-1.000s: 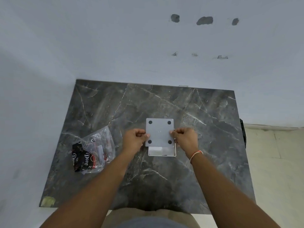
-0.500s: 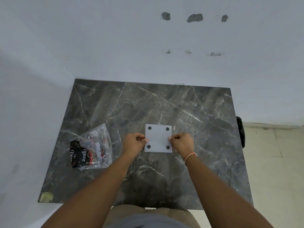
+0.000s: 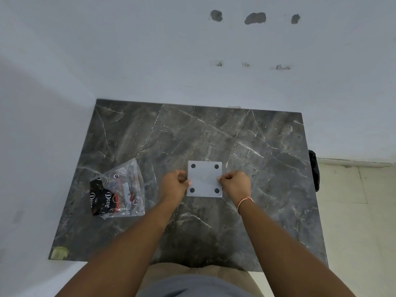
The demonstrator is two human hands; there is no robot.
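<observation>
A pale grey square plate point(image 3: 204, 179) with a dark round pad near each corner lies at the middle of the dark marble table point(image 3: 246, 146). My left hand point(image 3: 174, 184) pinches its left edge with curled fingers. My right hand point(image 3: 235, 183), with a red-and-white thread on the wrist, pinches its right edge the same way. Whatever lies under the plate is hidden.
A clear plastic bag point(image 3: 120, 191) with black, red and white contents lies on the table's left side. White walls close in behind and to the left. A black object point(image 3: 314, 168) hangs off the table's right edge over a tiled floor. A tape scrap point(image 3: 59, 252) marks the near-left corner.
The plate was tilted above a white tray-like piece one second ago. It has come down flat over that piece, which is now hidden. Both hands kept their hold.
</observation>
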